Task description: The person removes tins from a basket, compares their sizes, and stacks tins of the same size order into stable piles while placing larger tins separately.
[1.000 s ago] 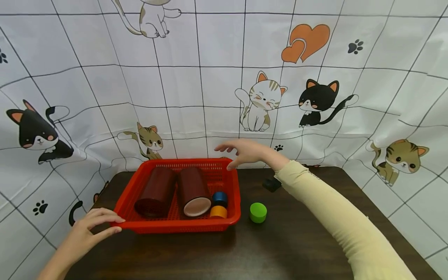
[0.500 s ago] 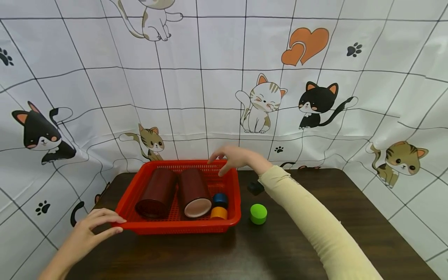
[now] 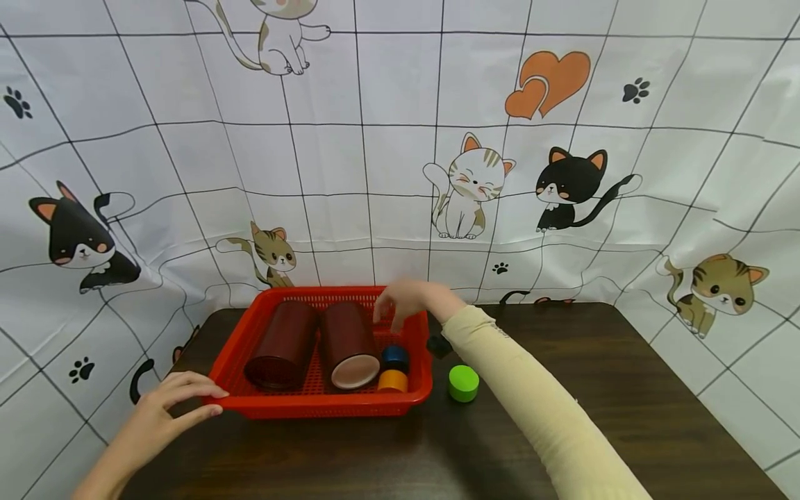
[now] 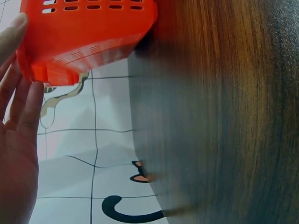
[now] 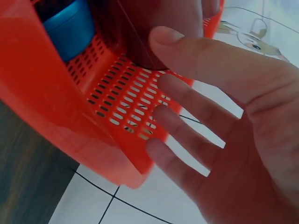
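Note:
A red plastic basket with slotted walls stands on the table. My left hand holds its near left corner, with the thumb and fingers on either side of the rim in the left wrist view. Inside lie two dark-red cylinders, the right one showing a pale round end. A blue round piece and an orange round piece sit by the basket's right wall. Over the back right of the basket is my right hand, fingers spread and holding nothing, close to the right cylinder's far end.
To the right of the basket, a green round piece stands on the dark wooden table. A white cloth printed with cats and grid lines hangs behind the table and along both sides.
My right hand has moved left and down, from beside the basket's back right corner to over its inside. The left hand stays at the corner, and the basket has not moved.

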`<state>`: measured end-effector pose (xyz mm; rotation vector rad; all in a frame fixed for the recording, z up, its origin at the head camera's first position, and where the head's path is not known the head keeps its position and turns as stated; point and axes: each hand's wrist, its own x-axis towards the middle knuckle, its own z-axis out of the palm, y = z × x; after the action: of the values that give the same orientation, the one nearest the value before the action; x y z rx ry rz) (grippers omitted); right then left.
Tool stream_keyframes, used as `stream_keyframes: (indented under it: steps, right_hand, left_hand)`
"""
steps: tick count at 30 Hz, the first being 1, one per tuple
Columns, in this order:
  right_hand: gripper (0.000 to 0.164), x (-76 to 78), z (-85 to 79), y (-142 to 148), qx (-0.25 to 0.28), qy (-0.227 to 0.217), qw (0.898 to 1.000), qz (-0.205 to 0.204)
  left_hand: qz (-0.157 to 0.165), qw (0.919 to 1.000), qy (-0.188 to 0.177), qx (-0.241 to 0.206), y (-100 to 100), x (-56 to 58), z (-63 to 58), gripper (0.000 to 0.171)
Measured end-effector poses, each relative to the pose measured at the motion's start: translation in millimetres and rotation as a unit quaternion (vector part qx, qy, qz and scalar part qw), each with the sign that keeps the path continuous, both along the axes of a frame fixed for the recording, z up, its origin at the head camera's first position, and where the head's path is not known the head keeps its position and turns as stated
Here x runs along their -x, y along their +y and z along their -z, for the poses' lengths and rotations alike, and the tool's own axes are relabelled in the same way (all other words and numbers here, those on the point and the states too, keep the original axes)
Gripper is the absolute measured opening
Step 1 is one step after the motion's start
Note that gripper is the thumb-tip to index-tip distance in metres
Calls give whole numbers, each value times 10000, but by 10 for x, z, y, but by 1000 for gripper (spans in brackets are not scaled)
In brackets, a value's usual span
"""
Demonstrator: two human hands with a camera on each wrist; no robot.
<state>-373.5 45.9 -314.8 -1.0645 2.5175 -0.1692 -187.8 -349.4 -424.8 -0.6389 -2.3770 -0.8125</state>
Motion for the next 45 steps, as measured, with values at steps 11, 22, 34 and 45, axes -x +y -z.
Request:
stream_keyframes:
  steps: [11,22,34,45]
  right_hand:
    - [32,-15,192,-58,-304,-636,9966,425]
    - [38,-39,238,-189,-851,-922,9921,-25]
    - [53,-41,329,-238,-1364,-1042,9849,-219]
    - [60,-40,416,-334,-1873,-1284,9734,-298]
  left_hand:
    - [85,10000,-4,3,27,-1,4,41]
    - [-26,10000,70,50,19,-10,-20,42]
    - [-125,9998,-67,106,44,-29,-28,38]
    - [-4,9999,125,63,33,-22,-4,44]
